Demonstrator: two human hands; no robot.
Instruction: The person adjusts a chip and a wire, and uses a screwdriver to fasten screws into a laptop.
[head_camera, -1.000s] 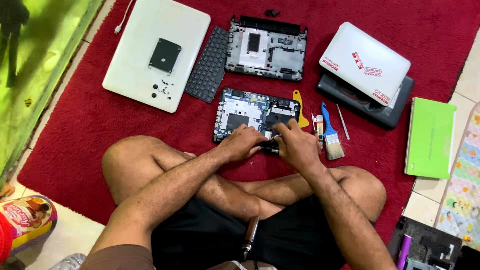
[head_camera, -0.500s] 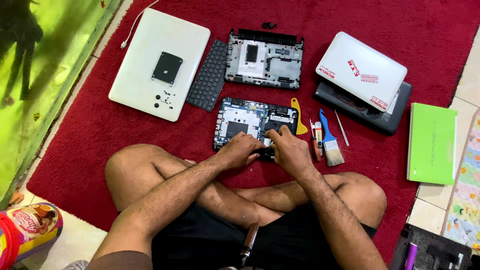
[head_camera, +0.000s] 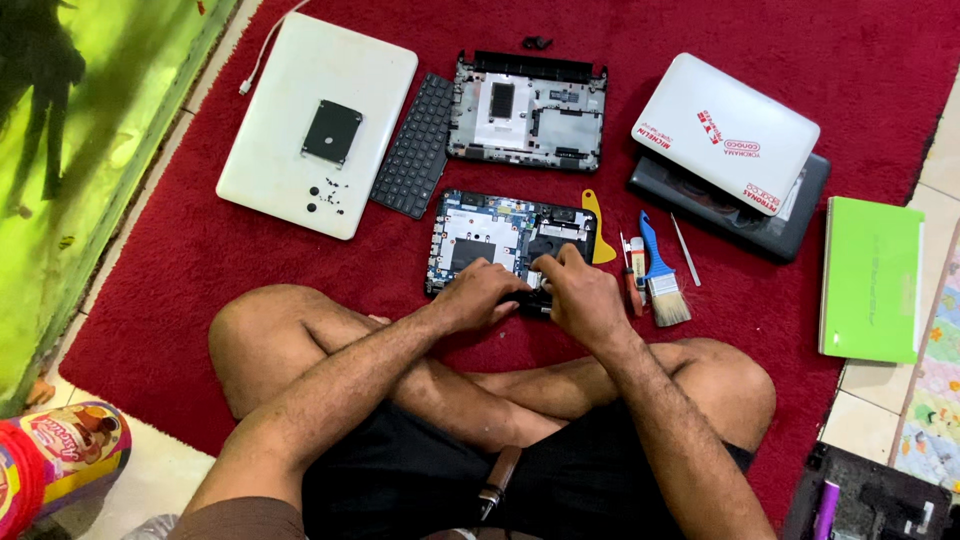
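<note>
Red rug (head_camera: 180, 290): both hands press the motherboard (head_camera: 480, 235).

Both bare hands, left hand (head_camera: 480, 295) and right hand (head_camera: 580, 298), rest on the near edge of a bare laptop circuit board (head_camera: 495, 232) with blue laminate, dull grey metal shields and matt black plastic. Under it spreads a deep-red pile carpet (head_camera: 180, 290), rough and fibrous. Just right of the right hand lie a yellow smooth plastic pry tool (head_camera: 597, 222) and a blue plastic-handled paintbrush (head_camera: 660, 275) with pale bristles. Beyond the grip sits a matt black plastic keyboard (head_camera: 412, 145); far left, a glossy white plastic laptop lid (head_camera: 290, 90).
</note>
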